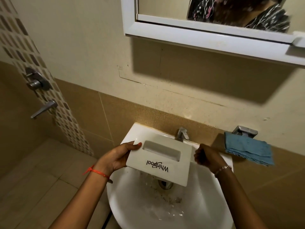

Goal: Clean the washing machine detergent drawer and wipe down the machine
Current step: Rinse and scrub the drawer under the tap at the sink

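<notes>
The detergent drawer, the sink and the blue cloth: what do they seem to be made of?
Detergent drawer: likely moulded plastic, matte white, with a recessed handle and printed logo. Sink: probably glazed ceramic, glossy white with wet reflections. Blue cloth: soft woven fabric, folded and limp.

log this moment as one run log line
step: rinsing detergent drawer | left hand: holds drawer's left edge | right hand: closed beside drawer's right edge, grip unclear | sink: water falling from drawer | blue cloth: unused, on wall holder

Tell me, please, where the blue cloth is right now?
In the head view, the blue cloth hangs on the wall to the right of the sink, just below a metal holder and beyond the right hand.
</notes>
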A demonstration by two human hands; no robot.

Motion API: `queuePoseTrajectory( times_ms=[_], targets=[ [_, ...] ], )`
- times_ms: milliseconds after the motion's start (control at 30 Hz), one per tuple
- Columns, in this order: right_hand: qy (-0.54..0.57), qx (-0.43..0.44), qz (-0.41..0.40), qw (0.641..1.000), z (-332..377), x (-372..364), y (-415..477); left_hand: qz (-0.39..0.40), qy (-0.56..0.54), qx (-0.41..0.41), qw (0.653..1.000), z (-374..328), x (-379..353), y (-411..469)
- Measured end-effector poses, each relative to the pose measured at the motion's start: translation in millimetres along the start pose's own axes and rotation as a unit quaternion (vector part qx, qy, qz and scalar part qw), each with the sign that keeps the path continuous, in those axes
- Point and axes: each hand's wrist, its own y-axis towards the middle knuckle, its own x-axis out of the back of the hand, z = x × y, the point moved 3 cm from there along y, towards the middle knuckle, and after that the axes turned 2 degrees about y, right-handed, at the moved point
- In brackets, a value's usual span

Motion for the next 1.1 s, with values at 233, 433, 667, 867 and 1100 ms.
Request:
queuePoseTrajectory(
  times_ms=[233, 433, 667, 867, 1100],
  targets=[
    [0.304, -0.109, 0.213, 0.922, -73, -48, 39, -0.011, -0.018, -0.001, 1.0, -3, 7, -2],
    [0.303, -0.116, 0.229, 0.918, -71, -56, 52, -0.027, -0.017, -0.006, 0.999, -6, 11, -3],
    [0.243, -0.144, 0.251, 0.926, -21, -10, 17, -0.022, -0.016, 0.001, 1.0, -8, 13, 0],
    [-0.004, -0.023, 0.26, 0.965, 53, -25, -38, -0.025, -0.001, 0.007, 1.0, -9, 9, 6],
    [-0.221, 0.101, 0.201, 0.949, 65, -54, -62, -0.026, 0.002, 0.012, 1.0, -10, 5, 9]
  ],
)
